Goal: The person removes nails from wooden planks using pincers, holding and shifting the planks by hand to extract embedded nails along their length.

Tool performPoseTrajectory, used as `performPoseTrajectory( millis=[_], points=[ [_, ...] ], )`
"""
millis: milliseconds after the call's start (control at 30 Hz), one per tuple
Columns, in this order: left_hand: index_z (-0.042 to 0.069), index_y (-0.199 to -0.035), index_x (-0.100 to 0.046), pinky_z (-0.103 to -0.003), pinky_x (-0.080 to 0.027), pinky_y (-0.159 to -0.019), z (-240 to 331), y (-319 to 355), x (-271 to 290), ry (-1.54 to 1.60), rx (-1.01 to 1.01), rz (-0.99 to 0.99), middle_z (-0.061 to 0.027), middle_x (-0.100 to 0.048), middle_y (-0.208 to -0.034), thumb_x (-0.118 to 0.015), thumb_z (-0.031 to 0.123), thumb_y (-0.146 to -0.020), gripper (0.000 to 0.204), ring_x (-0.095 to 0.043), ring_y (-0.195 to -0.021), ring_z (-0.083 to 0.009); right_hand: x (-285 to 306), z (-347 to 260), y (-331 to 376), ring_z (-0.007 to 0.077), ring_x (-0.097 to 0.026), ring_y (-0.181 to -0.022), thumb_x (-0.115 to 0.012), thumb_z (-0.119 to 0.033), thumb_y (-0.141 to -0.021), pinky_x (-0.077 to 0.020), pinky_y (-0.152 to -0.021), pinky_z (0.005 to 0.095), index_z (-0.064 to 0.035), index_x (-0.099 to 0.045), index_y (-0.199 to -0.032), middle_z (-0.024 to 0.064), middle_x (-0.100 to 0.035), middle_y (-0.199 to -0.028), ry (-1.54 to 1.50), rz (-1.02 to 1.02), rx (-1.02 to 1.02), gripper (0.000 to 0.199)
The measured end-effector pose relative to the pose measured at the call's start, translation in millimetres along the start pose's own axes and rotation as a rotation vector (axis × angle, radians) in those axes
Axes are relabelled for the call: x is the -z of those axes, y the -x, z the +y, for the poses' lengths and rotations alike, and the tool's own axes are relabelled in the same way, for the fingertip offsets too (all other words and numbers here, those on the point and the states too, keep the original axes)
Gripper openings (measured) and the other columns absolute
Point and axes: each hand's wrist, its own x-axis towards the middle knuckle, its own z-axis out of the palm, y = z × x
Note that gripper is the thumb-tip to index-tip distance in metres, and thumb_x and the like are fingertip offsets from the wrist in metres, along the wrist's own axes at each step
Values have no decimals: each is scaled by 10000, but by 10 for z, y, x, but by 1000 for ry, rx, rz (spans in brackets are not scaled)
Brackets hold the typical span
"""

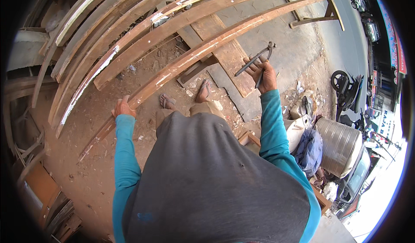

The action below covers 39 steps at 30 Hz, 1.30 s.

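Right of centre, the right hand (264, 75) grips dark metal pincers (256, 58) while left hand (122, 107) fingers clasp the long brown paint-streaked wooden plank (203, 50), which could slip sideways onto sandalled feet.

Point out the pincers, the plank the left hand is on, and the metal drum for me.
Pincers (258, 57): head view, on the handles just above the right hand (264, 75).
Plank (203, 49): head view, mid-length on its brown face; left hand (123, 108) grips its lower part.
Metal drum (337, 143): head view, on its ribbed side.

I wear a dark grey shirt (216, 178) over long teal sleeves (270, 126), khaki trousers (203, 109) and flip-flops (166, 100) at twelve o'clock.
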Motion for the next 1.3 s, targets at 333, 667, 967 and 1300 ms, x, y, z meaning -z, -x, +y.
performPoseTrajectory(
  millis=[333,667,967,1300],
  points=[
    [254,-1343,-574,-508,-361,-1039,105,183,-139,1,20,175,-51,-563,-1236,-837,74,-701,716,-526,-1236,-268,-546,486,566,407,-654,-1123,-367,-47,-912,-541,-1012,495,87,-305,-1484,276,-592,-1246,359,-198,-473,590],
    [274,-1390,-511,-516,-344,-1045,119,301,-228,-4,31,257,-59,-522,-1295,-895,121,-664,835,-515,-1236,-294,-941,466,439,329,-694,-1044,-461,-90,-969,-612,-888,420,84,-406,-1432,218,-648,-1207,635,-326,-629,498],
    [263,-1414,-486,-519,-327,-1056,128,358,-249,13,20,293,-70,-502,-1309,-883,80,-664,868,-507,-1224,-307,-785,150,44,376,-697,-1042,-421,-112,-978,-626,-873,447,64,-369,-1484,288,-639,-1205,787,-506,-785,539],
    [238,-1415,-496,-512,-294,-1090,182,362,-248,28,48,289,-85,-490,-1320,-865,60,-694,829,-482,-1257,-311,-726,28,-119,373,-702,-1018,-392,-131,-976,-625,-871,449,51,-385,-1478,275,-637,-1197,868,-557,-806,534]
  ],
)
